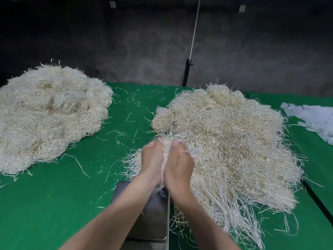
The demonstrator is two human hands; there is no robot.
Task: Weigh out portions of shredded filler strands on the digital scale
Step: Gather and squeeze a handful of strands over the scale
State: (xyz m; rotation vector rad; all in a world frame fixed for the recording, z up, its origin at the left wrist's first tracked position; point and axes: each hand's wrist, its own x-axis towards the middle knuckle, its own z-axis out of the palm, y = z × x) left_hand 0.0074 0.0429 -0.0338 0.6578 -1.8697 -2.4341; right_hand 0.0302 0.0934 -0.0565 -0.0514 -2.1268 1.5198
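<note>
A bunch of strands (165, 150) is clamped between the two hands, pale fibres showing in the slit between them and sticking out past the fingertips. The left hand (152, 159) and the right hand (178, 164) are pressed side by side, each closed around its side of the bunch; motion blur hides exactly how the fingers lie. Right under the wrists and forearms sits the scale (153, 215), its dark metal plate bare apart from a few stray fibres. The big heap (230, 141) of strands touches the right hand and spreads away to that side and ahead. A second heap (50, 114) lies well off to the left of the left hand. Loose strands dot the green cloth (54, 204) between them. Paper scraps (315, 118) lie far to the right, beyond the big heap.
</note>
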